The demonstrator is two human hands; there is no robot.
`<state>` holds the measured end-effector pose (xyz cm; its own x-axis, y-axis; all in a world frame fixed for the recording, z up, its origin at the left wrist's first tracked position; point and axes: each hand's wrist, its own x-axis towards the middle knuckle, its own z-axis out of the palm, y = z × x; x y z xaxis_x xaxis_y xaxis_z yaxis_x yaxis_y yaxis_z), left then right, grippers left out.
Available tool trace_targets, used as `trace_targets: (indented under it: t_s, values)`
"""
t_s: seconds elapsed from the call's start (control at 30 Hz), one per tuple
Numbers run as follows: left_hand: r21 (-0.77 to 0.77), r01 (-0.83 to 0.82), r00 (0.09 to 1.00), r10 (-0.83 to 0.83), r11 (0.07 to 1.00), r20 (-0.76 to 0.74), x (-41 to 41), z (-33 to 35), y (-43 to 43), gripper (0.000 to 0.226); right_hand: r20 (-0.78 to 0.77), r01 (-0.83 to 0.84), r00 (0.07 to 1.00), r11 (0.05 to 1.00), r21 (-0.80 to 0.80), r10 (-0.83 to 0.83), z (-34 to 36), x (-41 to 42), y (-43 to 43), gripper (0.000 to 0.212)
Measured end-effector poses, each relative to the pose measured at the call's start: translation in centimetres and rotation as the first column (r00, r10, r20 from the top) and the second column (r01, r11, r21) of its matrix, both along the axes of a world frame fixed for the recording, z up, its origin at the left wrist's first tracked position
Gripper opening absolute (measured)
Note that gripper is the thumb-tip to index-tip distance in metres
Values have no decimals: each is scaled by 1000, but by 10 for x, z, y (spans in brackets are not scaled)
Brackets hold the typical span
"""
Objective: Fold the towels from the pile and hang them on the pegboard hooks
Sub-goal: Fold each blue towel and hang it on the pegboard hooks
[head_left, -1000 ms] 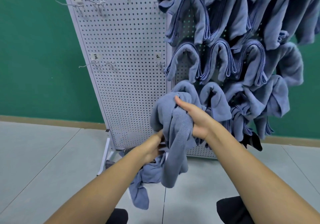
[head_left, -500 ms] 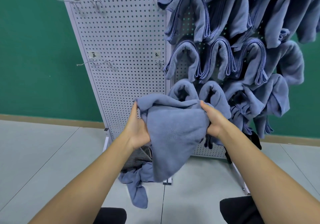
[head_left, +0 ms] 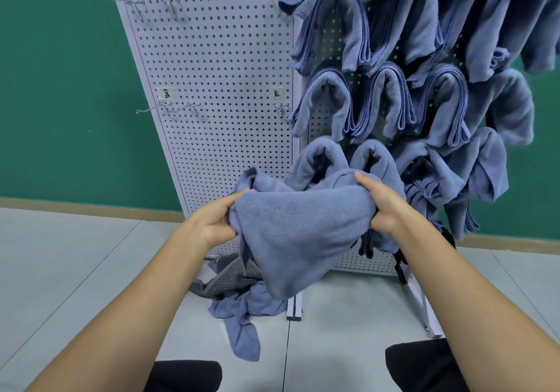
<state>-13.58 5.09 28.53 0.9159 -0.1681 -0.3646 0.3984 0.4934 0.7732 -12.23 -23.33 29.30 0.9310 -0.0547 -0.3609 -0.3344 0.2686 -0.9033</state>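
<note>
I hold a blue towel spread between both hands in front of the white pegboard. My left hand grips its left edge, and my right hand grips its right edge. The towel sags in a loose fold between them. Under it on the floor lies the pile: a blue towel and a grey striped one. Several folded blue towels hang on hooks across the right half of the pegboard. Bare hooks stick out of the left half.
The pegboard's metal feet rest on the grey tiled floor. A green wall stands behind. My dark-clad knees show at the bottom edge.
The towel was bunched in my right hand with the left hand below it. Both hands have moved apart and pulled it open between them; the left hand has since lowered slightly.
</note>
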Motion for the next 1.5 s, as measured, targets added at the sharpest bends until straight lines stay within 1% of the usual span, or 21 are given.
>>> trace_targets:
  t_s: [0.13,0.27,0.4,0.47,0.5,0.57,0.6,0.63,0.73,0.8,0.9,0.97,1.0,1.03,1.07,1.1,1.17,1.23,1.3,1.37,1.5]
  values:
    - [33,47,995,-44,998,-87,-3,-1,10,16,36,-24,999,999,31,23,-1,1,-2,39]
    - [97,54,995,-46,994,-83,-6,3,15,15,87,-57,995,997,42,54,1,2,-5,37]
    - [4,42,999,-42,999,-20,-5,5,24,39,144,-44,989,999,3,43,3,3,-8,36]
    - [-27,32,999,-32,999,-4,-4,6,28,47,147,-23,988,993,-115,40,3,3,-14,34]
    - [-46,28,1000,-29,999,-1,-5,9,29,45,135,-24,989,979,-205,52,3,2,-17,31]
    - [-3,17,1000,-17,1000,4,-7,11,29,21,88,-58,992,953,-299,88,2,1,-22,38]
    - [27,14,1000,-15,1000,4,-7,12,29,16,80,-67,992,959,-274,92,0,1,-23,43]
    - [49,23,1000,-22,999,-10,-7,10,30,18,91,-59,993,974,-219,81,0,0,-23,44]
    - [161,139,989,-129,977,-71,-5,4,34,21,167,-45,984,993,-105,63,6,-4,-19,36]
    - [362,244,970,-221,899,-106,-4,-4,36,15,228,-31,972,994,-106,55,9,-6,-16,29]
    - [659,364,928,-316,658,-197,-8,-19,32,13,317,-26,945,984,-178,82,12,-11,-9,29]
    - [768,469,868,-390,436,-308,-13,-25,27,12,355,-38,928,976,-215,115,13,-13,-4,29]
    - [793,492,849,-398,358,-347,-13,-27,25,8,372,-38,921,976,-215,118,14,-14,-2,29]
    - [794,512,835,-407,327,-370,-13,-29,24,6,389,-37,913,977,-212,119,15,-15,-1,31]
    - [773,533,823,-424,343,-379,-13,-28,22,4,405,-38,907,979,-200,117,15,-14,0,31]
    - [724,548,819,-443,418,-365,-13,-27,20,10,415,-43,903,984,-174,113,16,-14,0,28]
    - [559,482,875,-395,675,-279,-9,-25,21,27,412,-71,906,994,-82,99,17,-14,-1,22]
    - [390,320,944,-258,863,-204,-8,-19,23,32,377,-124,919,992,-3,116,15,-11,-5,23]
    - [286,169,980,-131,943,-148,-6,-13,28,30,310,-172,938,985,22,157,12,-8,-9,22]
    - [221,30,995,-8,975,-99,-4,-8,37,30,220,-201,955,979,-19,200,10,-7,-11,22]
    - [142,-121,991,128,982,-42,-7,5,44,18,65,-239,959,910,-340,276,5,-7,-13,39]
